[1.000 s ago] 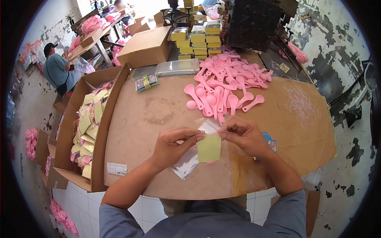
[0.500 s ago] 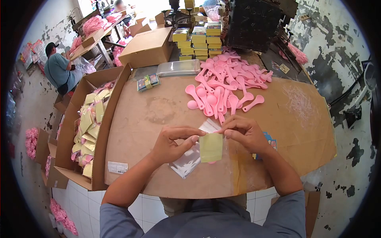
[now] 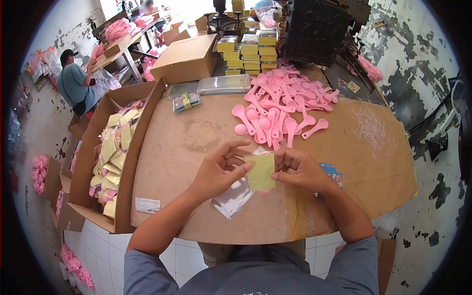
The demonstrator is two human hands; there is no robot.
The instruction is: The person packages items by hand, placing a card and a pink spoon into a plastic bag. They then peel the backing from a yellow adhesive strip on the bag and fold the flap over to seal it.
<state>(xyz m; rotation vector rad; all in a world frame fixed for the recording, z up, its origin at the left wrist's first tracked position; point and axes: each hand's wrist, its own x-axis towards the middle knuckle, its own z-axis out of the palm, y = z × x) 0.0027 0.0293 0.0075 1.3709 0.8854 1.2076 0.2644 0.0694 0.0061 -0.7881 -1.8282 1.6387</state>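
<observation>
Left hand [image 3: 216, 172]: fingertips pinched on one edge of the yellow packet [image 3: 261, 171].
Right hand [image 3: 305, 172]: fingers curled, gripping the opposite edge.
Packet: between both hands, just above the table [image 3: 187, 137] and the clear bags [image 3: 232, 199].
Beyond the hands: pink spoons [image 3: 280, 105].
Handling: an even pinch with squared edges looks best.

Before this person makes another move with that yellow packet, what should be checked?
1. Grip: ok, left hand and right hand pinch the yellow packet by opposite edges.
2. Packet closed: cannot tell.
3. Clear bags at hand: ok, lying under the left hand.
4. Pink spoons in reach: ok, piled beyond the hands.
5. Open box: ok, at the left, holding packets.
</observation>
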